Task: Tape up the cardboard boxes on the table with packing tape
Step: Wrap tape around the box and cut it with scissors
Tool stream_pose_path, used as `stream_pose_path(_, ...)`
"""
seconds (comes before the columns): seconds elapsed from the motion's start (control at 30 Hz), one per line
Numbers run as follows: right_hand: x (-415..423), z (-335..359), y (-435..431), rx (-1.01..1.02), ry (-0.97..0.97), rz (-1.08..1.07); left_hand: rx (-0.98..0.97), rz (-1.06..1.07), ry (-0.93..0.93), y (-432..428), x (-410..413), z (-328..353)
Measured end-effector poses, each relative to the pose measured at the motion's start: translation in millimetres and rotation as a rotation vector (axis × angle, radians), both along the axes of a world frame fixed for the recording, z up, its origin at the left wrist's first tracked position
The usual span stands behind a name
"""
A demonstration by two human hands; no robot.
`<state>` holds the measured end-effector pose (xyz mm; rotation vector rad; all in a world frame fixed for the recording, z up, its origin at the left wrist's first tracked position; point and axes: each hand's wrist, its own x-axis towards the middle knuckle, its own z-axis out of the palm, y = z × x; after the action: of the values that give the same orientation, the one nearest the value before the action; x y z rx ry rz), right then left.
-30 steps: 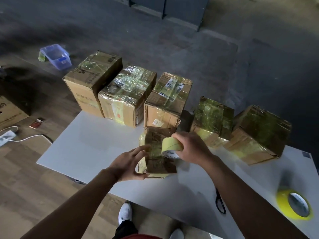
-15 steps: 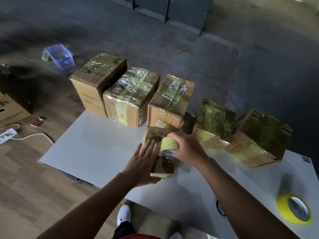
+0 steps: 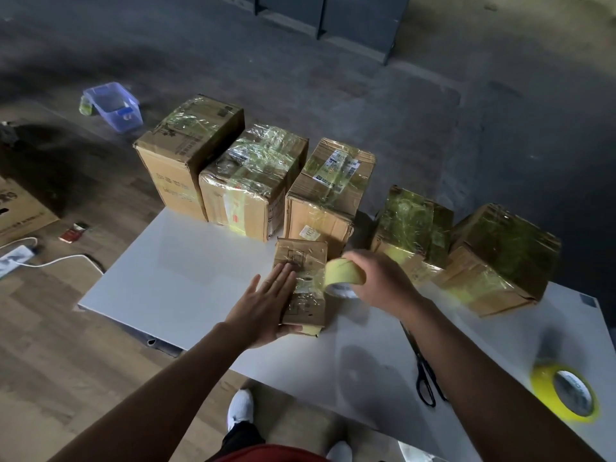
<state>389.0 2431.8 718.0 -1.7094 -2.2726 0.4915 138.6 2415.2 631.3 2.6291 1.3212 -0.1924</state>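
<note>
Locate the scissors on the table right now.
In the head view the scissors lie flat on the white table, near its front edge on the person's right, beside the right forearm and left of the spare yellow tape roll.

Black scissors [image 3: 425,378] lie at lower right. On the floor at upper left sits a blue plastic bin [image 3: 113,106]; lower down, a white power strip [image 3: 15,258] and what may be a small red packet [image 3: 71,232].
</note>
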Motion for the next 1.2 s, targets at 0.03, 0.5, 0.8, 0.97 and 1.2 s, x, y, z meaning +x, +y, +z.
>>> stream_pose_path(0.03, 8.4, 1.0, -2.0, -0.003, -0.048, -0.003, -0.009, -0.010, -0.002, 0.8, 0.3, 0.1)
stream_pose_path(0.5, 4.2, -25.2, -11.3, 0.002, -0.152, 0.005, 0.033, -0.054, -0.015, -13.8, 50.6, 8.5)
stream_pose_path(0.8, 16.6, -36.5, -15.6, -0.037, -0.063, -0.054, 0.065, -0.082, -0.043, -10.9, 45.4, -2.5)
stream_pose_path(0.97, 29.9, -43.4, -14.1, -0.100, -0.074, -0.036, 0.034, -0.109, -0.056, -7.3, 42.0, 2.8)
stream_pose_path(1.2, 8.5, -67.8, -11.1, -0.157, -0.066, -0.073, 0.022, -0.106, 0.000, -3.6, 50.3, 14.2)
